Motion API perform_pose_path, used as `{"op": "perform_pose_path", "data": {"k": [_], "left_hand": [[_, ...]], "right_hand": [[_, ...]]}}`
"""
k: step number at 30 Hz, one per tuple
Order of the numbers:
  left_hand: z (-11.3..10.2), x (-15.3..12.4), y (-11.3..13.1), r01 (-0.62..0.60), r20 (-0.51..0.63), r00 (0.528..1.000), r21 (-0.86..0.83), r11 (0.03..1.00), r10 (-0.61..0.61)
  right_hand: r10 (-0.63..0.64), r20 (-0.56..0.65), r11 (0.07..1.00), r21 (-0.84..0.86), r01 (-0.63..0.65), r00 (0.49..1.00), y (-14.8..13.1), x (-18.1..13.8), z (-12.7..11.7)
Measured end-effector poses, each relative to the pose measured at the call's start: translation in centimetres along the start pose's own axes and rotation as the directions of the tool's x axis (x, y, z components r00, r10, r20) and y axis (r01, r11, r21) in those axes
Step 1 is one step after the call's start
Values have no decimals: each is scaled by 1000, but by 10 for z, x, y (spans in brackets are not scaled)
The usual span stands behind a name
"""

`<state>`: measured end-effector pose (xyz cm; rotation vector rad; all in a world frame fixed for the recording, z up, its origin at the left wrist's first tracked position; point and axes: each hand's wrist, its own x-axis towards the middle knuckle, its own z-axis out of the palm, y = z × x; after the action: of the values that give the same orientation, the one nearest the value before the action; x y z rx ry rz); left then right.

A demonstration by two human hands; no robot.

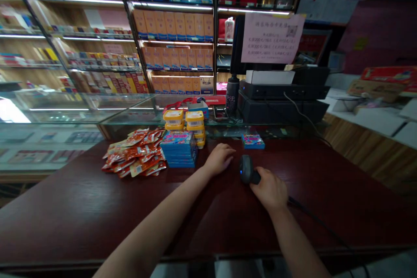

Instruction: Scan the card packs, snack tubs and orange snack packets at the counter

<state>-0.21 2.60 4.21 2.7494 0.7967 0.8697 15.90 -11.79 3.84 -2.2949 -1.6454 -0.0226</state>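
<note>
My right hand [271, 187] is wrapped round the handle of a dark barcode scanner [246, 169], which has a small blue light on its head and a cord trailing back toward the near right edge. My left hand [220, 159] rests palm down on the counter with its fingers stretched out and nothing seen in them. Left of it stands a stack of flat blue boxes [179, 151]. A small pile of the same sort of blue boxes [253, 140] lies beyond the scanner. Orange-red snack packets [137, 154] are heaped at the far left, and yellow-lidded tubs [194, 124] are stacked behind the blue stack.
The dark red wooden counter [107, 221] spans the view, with a glass ledge along its back. A monitor bearing a pink paper sign [272, 37] stands above black machines [283, 106]. Behind are lit shelves of boxed goods [176, 26]; cartons [374, 89] sit at right.
</note>
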Motion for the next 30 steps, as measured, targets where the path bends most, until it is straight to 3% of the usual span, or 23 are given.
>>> {"op": "perform_pose_path", "data": {"k": [5,8,11,16,23,26,30], "left_hand": [[45,52,-23,8,7,1000,-191,981,-7],[62,76,-27,57,-20,998,-251,966,-64],[73,87,-29,95,32,995,-256,962,-90],[73,80,-32,34,106,994,-191,981,-13],[65,85,-27,50,88,994,78,996,-57],[71,94,-24,35,64,997,71,997,-40],[78,101,-24,8,128,992,16,1000,-10]], "right_hand": [[12,15,1000,-21,-11,1000,-2,3,0],[1,23,1000,-20,-1,1000,-1,4,1],[-4,18,1000,-12,4,1000,-1,4,1],[-4,8,1000,-7,4,1000,0,4,1],[6,20,1000,-6,-5,1000,-2,4,1],[-6,18,1000,-11,7,1000,-2,4,2],[-23,-3,1000,-7,23,1000,-1,4,4]]}}
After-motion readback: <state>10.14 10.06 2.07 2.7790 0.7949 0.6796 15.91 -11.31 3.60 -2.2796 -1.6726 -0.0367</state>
